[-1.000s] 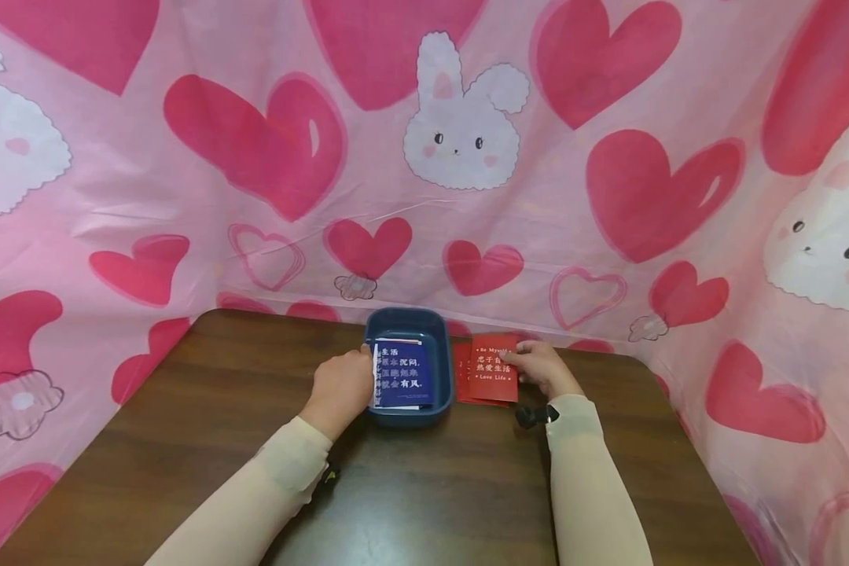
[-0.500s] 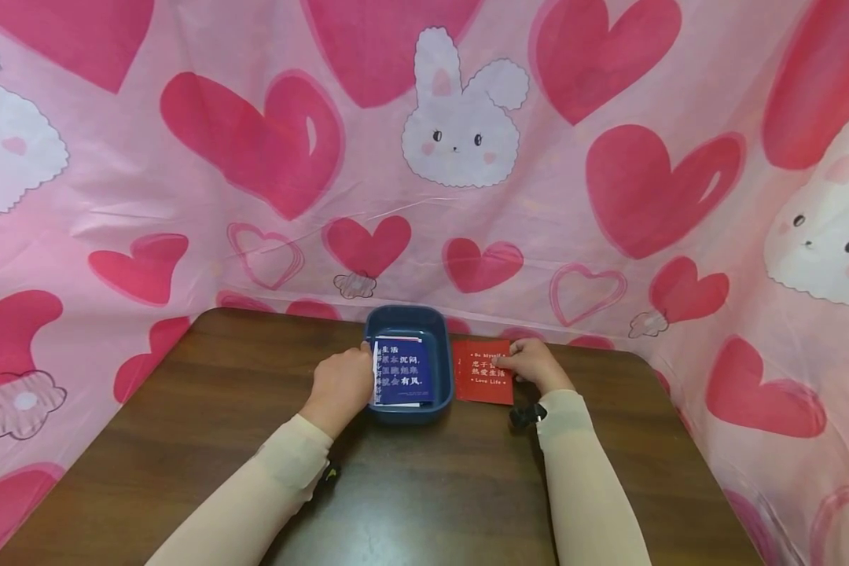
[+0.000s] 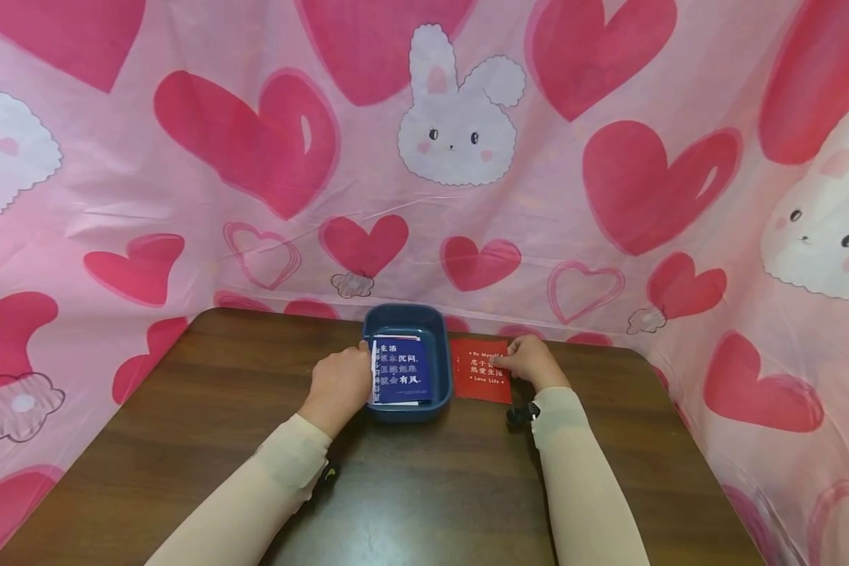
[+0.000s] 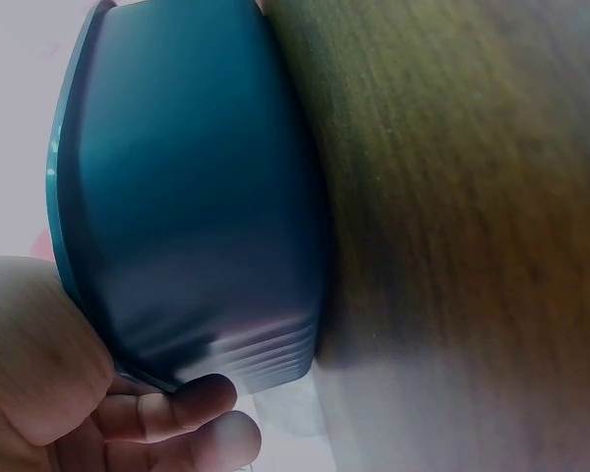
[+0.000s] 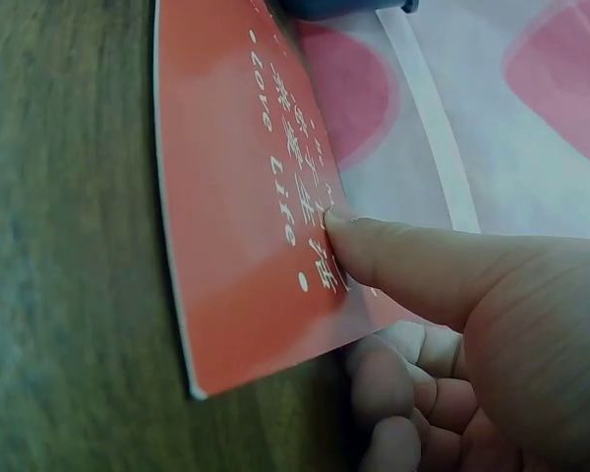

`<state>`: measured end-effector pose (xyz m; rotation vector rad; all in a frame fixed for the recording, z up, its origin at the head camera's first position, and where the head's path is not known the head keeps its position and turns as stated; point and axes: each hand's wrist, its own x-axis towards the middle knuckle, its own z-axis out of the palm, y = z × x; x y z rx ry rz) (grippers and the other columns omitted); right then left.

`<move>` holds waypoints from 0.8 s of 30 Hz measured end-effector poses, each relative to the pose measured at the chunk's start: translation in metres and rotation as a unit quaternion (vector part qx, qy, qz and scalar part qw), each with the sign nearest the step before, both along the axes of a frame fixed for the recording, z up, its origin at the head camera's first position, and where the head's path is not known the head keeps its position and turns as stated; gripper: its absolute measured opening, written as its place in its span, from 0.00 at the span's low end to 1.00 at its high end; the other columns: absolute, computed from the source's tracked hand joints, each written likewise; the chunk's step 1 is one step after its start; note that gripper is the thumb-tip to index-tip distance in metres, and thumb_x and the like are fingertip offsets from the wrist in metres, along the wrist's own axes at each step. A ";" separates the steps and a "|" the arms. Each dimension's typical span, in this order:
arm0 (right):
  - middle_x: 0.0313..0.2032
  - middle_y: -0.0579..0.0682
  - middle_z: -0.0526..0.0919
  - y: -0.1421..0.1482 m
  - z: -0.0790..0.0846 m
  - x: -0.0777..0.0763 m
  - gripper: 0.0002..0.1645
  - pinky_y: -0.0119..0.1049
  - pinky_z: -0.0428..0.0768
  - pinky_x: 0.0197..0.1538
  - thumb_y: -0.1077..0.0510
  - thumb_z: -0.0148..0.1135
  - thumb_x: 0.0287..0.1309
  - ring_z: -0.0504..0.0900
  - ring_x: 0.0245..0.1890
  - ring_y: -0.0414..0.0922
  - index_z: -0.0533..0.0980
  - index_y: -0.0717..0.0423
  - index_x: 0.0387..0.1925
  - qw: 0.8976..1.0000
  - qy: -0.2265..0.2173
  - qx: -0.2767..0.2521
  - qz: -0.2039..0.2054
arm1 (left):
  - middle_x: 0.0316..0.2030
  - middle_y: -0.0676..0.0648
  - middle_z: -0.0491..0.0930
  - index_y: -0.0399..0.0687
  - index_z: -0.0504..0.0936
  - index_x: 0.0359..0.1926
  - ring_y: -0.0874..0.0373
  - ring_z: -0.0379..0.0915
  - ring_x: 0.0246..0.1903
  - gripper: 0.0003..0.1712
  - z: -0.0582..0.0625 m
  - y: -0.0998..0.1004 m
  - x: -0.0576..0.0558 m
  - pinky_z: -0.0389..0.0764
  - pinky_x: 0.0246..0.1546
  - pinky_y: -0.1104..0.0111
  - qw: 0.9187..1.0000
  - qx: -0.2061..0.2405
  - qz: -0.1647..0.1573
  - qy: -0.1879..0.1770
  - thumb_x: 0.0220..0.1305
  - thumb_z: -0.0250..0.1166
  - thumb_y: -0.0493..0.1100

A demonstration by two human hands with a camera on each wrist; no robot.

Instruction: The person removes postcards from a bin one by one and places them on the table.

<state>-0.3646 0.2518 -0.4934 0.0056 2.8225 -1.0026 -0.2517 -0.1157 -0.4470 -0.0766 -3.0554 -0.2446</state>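
Observation:
A blue plastic bin (image 3: 442,369) stands near the back of the table. My left hand (image 3: 337,388) grips its left side; in the left wrist view, thumb and fingers (image 4: 208,395) curl round the rim. A stack of thin booklets lies inside, the top one a blue booklet (image 3: 405,373) with white lettering. Just right of the bin, my right hand (image 3: 536,363) pinches the right edge of a red booklet (image 3: 483,385) with white lettering, thumb on top and fingers beneath. Its near corner is close to the tabletop in the right wrist view.
The dark wooden table (image 3: 424,487) extends toward me and to both sides. A pink curtain (image 3: 460,212) with hearts and rabbits hangs along its back and sides. Dark wrist straps (image 3: 522,417) sit at the cuffs.
My right hand has moved slightly left and brought the red booklet over the red layer beside the bin; their edges, offset before, now nearly line up. The left hand keeps its grip.

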 end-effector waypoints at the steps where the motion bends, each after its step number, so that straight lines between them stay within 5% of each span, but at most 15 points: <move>1: 0.20 0.48 0.81 0.000 0.000 0.000 0.27 0.38 0.77 0.33 0.45 0.84 0.64 0.80 0.26 0.45 0.75 0.53 0.26 1.000 0.000 0.002 0.000 | 0.53 0.33 0.93 0.33 0.80 0.75 0.34 0.92 0.44 0.35 0.000 0.000 0.000 0.95 0.44 0.40 1.000 0.000 0.001 -0.001 0.77 0.72 0.50; 4: 0.21 0.50 0.82 -0.005 0.010 0.007 0.25 0.37 0.77 0.34 0.47 0.83 0.65 0.81 0.26 0.46 0.77 0.56 0.28 1.000 -0.004 0.007 -0.009 | 0.52 0.33 0.93 0.33 0.80 0.73 0.34 0.92 0.44 0.34 0.001 0.000 0.000 0.95 0.44 0.41 1.000 -0.001 0.001 0.000 0.77 0.72 0.50; 5: 0.22 0.49 0.82 0.001 0.001 0.001 0.26 0.37 0.78 0.34 0.44 0.85 0.64 0.81 0.26 0.45 0.78 0.56 0.31 1.000 0.000 0.000 0.000 | 0.52 0.33 0.93 0.33 0.80 0.73 0.34 0.92 0.44 0.34 0.001 0.000 0.000 0.95 0.44 0.41 1.000 0.000 0.001 -0.001 0.76 0.73 0.50; 13: 0.35 0.56 0.87 -0.003 0.011 0.003 0.44 0.39 0.84 0.40 0.47 0.83 0.66 0.86 0.32 0.48 0.73 0.67 0.70 1.000 -0.026 0.003 -0.003 | 0.51 0.33 0.93 0.32 0.81 0.72 0.34 0.92 0.42 0.33 0.001 0.000 0.001 0.94 0.42 0.41 1.000 0.001 -0.001 0.005 0.76 0.73 0.50; 24: 0.38 0.56 0.86 0.002 0.011 0.006 0.48 0.37 0.86 0.39 0.41 0.78 0.72 0.86 0.30 0.45 0.69 0.66 0.77 0.999 -0.028 -0.030 0.003 | 0.50 0.34 0.93 0.33 0.81 0.72 0.35 0.92 0.43 0.34 0.000 0.000 0.001 0.95 0.43 0.41 1.000 0.005 -0.003 0.009 0.76 0.73 0.50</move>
